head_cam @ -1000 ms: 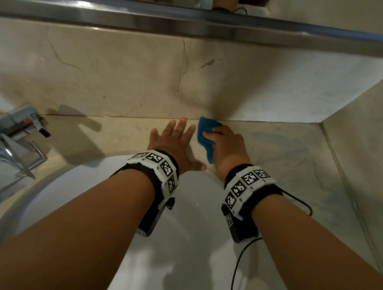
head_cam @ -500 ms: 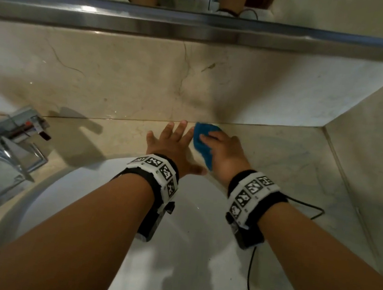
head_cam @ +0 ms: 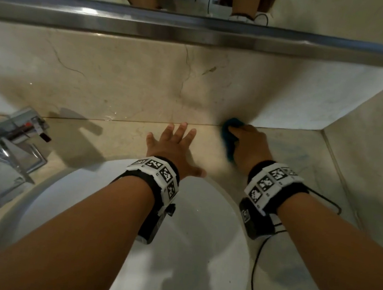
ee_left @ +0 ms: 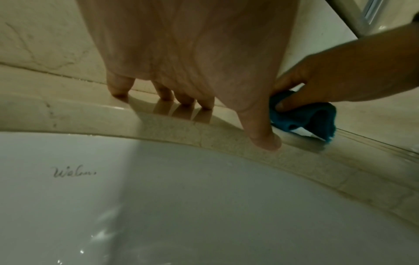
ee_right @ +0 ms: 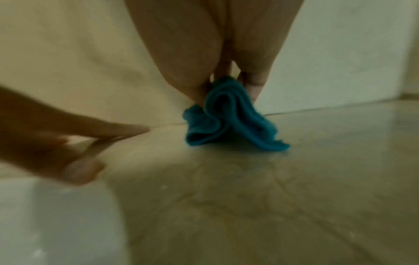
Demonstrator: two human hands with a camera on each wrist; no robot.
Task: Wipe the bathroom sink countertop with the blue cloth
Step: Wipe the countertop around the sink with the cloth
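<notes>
The right hand grips the bunched blue cloth with curled fingers, pressing it onto the countertop at the back edge, against the wall; bunching likely concentrates pressure into the seam. The cloth protrudes ahead of and to the left of the right hand. The left hand lies flat, fingers spread, on the countertop behind the sink, apparently as a brace, just beside the cloth.
</notes>
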